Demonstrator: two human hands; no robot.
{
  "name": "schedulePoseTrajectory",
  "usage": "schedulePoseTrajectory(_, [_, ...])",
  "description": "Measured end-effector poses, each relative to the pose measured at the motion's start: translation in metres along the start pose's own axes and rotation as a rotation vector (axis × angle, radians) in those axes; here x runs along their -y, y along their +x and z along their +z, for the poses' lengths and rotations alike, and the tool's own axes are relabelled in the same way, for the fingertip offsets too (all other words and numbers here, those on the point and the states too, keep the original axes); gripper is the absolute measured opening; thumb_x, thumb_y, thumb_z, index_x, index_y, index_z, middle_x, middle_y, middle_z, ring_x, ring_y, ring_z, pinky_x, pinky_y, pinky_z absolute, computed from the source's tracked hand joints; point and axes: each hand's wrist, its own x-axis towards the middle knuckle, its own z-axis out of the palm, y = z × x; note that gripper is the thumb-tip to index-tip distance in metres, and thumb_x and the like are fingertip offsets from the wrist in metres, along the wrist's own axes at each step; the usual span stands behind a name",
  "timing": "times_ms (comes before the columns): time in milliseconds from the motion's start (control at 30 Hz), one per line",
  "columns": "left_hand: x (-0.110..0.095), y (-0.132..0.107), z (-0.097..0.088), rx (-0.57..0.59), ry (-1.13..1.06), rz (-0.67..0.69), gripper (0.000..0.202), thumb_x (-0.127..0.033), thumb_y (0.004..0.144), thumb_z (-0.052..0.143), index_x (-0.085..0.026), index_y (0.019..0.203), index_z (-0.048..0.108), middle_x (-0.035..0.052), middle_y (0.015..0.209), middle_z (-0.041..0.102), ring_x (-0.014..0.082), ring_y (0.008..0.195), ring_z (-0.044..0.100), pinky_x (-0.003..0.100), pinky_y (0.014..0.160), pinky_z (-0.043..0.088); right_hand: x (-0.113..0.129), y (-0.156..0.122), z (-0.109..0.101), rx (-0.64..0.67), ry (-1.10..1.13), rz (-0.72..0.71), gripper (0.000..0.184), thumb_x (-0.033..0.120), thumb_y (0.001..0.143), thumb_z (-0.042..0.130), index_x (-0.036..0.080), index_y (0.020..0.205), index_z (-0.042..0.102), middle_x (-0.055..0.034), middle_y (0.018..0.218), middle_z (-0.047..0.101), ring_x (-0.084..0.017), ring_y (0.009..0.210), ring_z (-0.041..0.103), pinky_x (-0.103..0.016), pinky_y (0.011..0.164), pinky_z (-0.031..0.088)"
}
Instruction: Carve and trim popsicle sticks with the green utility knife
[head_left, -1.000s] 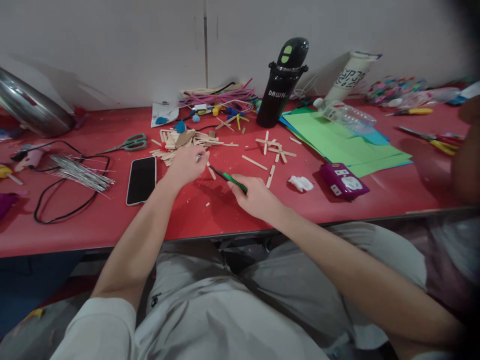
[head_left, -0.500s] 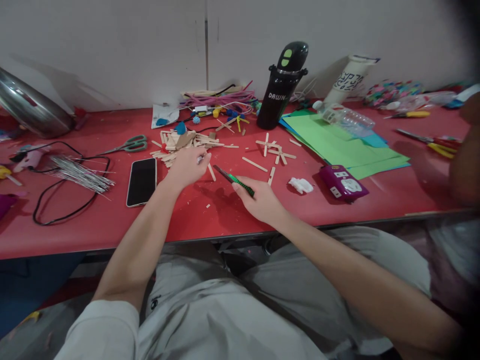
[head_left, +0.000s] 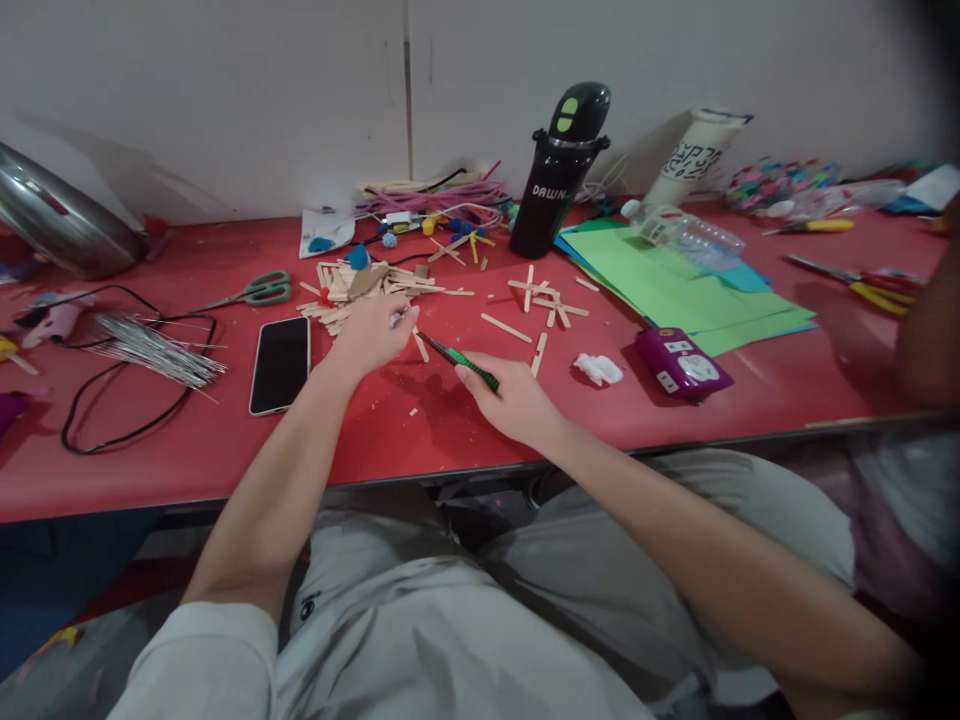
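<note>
The person sits right up against the red counter (head_left: 420, 430), lap tucked under its near edge. Just past that edge, the right hand (head_left: 517, 400) has its grip closed around a slim green-and-black cutter (head_left: 474, 369), whose dark tip points toward the other hand. A dark phone (head_left: 280, 366) lies face up beside the left forearm; over to the right are a crumpled white wad (head_left: 598, 369) and a purple socket box (head_left: 682, 363).

The left hand (head_left: 373, 332) is bent with its fingers drawn together, a wooden stick (head_left: 421, 347) showing just below the fingertips; I can't tell from here whether that grip is holding it. Wires (head_left: 161, 350) lie well to the left. Directly beyond the left hand spreads a pile of sticks (head_left: 352, 285), with green-handled scissors (head_left: 267, 288) near it and some crossed sticks (head_left: 551, 298) to its right.

Farther back, a clear bottle (head_left: 694, 238) lies on green sheets (head_left: 660, 285). Beside the sheets a black flask (head_left: 551, 190) stands before the pale wall (head_left: 225, 100).
</note>
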Motion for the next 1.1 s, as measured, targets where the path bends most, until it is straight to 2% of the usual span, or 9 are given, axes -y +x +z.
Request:
schedulePoseTrajectory(100, [-0.0014,0.0003,-0.0006,0.004,-0.009,-0.003,0.025,-0.029,0.089,0.045,-0.019,0.066,0.049,0.0041,0.067,0.058,0.0159,0.067,0.049,0.032,0.065,0.035,0.0012,0.0,0.0002,0.001,-0.001,-0.007,0.034,0.036,0.098,0.045,0.014,0.103,0.071,-0.0059,0.088,0.072,-0.019,0.076,0.063,-0.028,0.074,0.047])
schedulePoseTrajectory(333, [-0.0021,0.0008,-0.0012,0.023,0.004,-0.016,0.024,-0.028,0.088,0.046,-0.02,0.066,0.049,0.0046,0.069,0.06,0.0173,0.069,0.053,0.033,0.066,0.036,-0.0013,0.0005,0.0028,-0.008,0.017,-0.009,0.033,0.036,0.097,0.046,0.016,0.108,0.07,-0.0083,0.101,0.074,-0.023,0.089,0.068,-0.031,0.08,0.049])
schedulePoseTrajectory(567, [-0.0013,0.0011,-0.0005,0.021,0.007,-0.02,0.024,-0.028,0.088,0.046,-0.02,0.066,0.049,0.0047,0.068,0.059,0.0175,0.067,0.052,0.033,0.065,0.035,-0.0014,-0.0003,0.0015,-0.007,-0.001,0.003,0.033,0.036,0.098,0.046,0.015,0.107,0.07,-0.0082,0.097,0.074,-0.023,0.089,0.068,-0.032,0.08,0.049])
schedulePoseTrajectory(767, [-0.0005,0.0005,0.0002,0.002,-0.001,-0.008,0.026,-0.029,0.088,0.046,-0.02,0.065,0.049,0.0038,0.065,0.058,0.0168,0.066,0.051,0.033,0.065,0.036,-0.0034,-0.0002,0.0024,-0.004,0.007,0.012,0.033,0.037,0.098,0.047,0.016,0.11,0.07,-0.0081,0.101,0.075,-0.025,0.095,0.068,-0.033,0.085,0.049])
schedulePoseTrajectory(1100, [-0.0018,0.0008,0.0003,0.017,-0.021,-0.035,0.026,-0.031,0.089,0.047,-0.02,0.065,0.049,0.0044,0.069,0.06,0.0172,0.068,0.052,0.032,0.068,0.037,0.0001,-0.0005,0.0015,-0.005,-0.001,0.008,0.035,0.038,0.098,0.046,0.015,0.108,0.07,-0.0077,0.098,0.074,-0.023,0.087,0.067,-0.031,0.079,0.049])
